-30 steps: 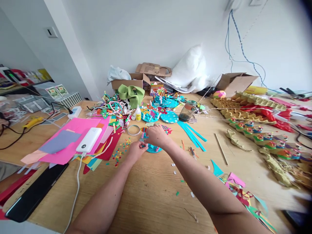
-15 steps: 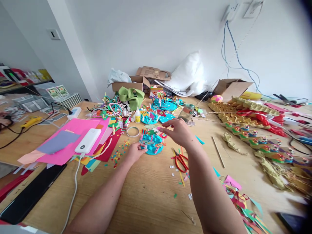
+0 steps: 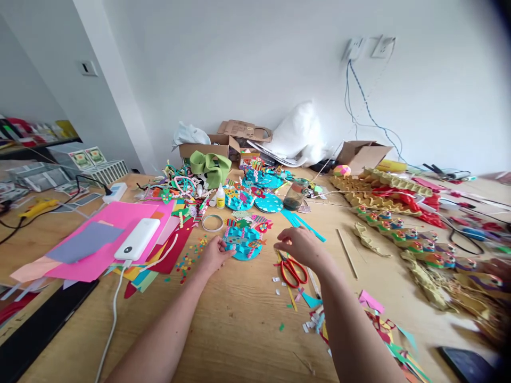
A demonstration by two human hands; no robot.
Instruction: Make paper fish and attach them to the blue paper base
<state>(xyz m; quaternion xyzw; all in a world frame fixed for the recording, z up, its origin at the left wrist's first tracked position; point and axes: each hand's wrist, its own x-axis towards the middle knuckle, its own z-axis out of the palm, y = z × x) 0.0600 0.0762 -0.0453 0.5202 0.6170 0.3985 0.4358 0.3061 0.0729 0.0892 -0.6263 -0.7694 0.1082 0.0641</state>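
Note:
My left hand [image 3: 215, 256] pinches the left edge of a round blue paper craft [image 3: 244, 249] with scalloped blue pieces, pink twisted posts and small fish cut-outs. It rests on the wooden table. Over the table just right of the craft is my right hand [image 3: 300, 246], its fingers bent and slightly apart, with nothing visible in them. Close below its fingertips lie red-handled scissors [image 3: 293, 272]. Patterned paper fish [image 3: 261, 222] lie directly behind the craft. A roll of tape [image 3: 212, 223] and a small glue bottle [image 3: 220, 197] stand behind my left hand.
More blue discs [image 3: 269, 202] and a glass jar [image 3: 295, 194] are further back. Pink paper sheets [image 3: 99, 218] with a white power bank [image 3: 138, 238] lie left. To the right are egg-carton strips [image 3: 359, 191], a thin stick [image 3: 347, 254] and paper scraps [image 3: 371, 301].
My right hand has moved from above the craft to the right and down, toward the scissors. My left hand stays at the craft's left edge. The camera view has shifted slightly.

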